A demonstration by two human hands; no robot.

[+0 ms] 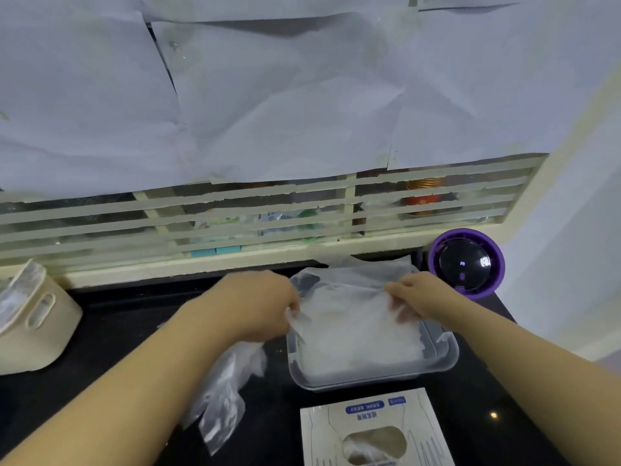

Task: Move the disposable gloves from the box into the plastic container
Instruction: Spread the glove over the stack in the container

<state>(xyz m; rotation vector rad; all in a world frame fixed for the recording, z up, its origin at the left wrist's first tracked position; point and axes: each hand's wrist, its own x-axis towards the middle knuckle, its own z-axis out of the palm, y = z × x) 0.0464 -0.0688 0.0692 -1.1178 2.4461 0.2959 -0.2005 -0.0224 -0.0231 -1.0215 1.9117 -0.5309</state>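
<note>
Most gloves (356,327) already lie piled in the plastic container (443,351) on the worktop (127,331). Left hand (265,304) and right hand (415,297) each pinch that pile's edges. The box (373,428) seems to hold a few more.

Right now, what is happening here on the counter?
A person's left hand and right hand each pinch an edge of a stack of clear gloves that sits in the plastic container. The glove box lies nearer, some gloves showing through its window. Loose clear plastic lies left of the container.
</note>
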